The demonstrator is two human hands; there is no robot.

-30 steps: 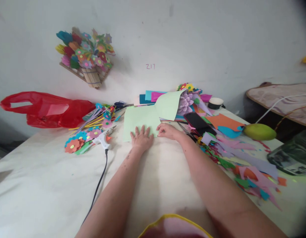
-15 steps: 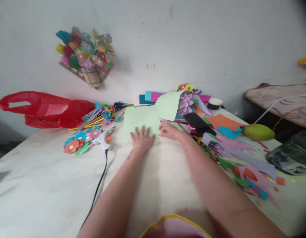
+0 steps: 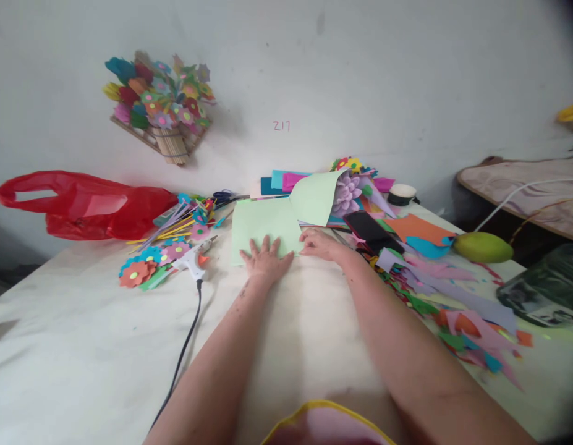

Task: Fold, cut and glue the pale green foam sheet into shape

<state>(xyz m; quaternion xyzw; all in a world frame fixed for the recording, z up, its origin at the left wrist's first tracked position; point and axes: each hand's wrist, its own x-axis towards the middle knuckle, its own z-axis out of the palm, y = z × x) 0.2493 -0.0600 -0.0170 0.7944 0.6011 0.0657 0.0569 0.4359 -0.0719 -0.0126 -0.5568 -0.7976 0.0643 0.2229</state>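
Below handwritten "217" (image 3: 281, 126), the left hand (image 3: 266, 261) splays on a pale-green flat sheet (image 3: 265, 217) by the desk's (image 3: 91, 327) far edge, right hand (image 3: 320, 245) curled, grip unclear.

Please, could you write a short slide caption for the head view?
Left hand spread on a pale green sheet, right hand by its near right corner, glue gun to the left.
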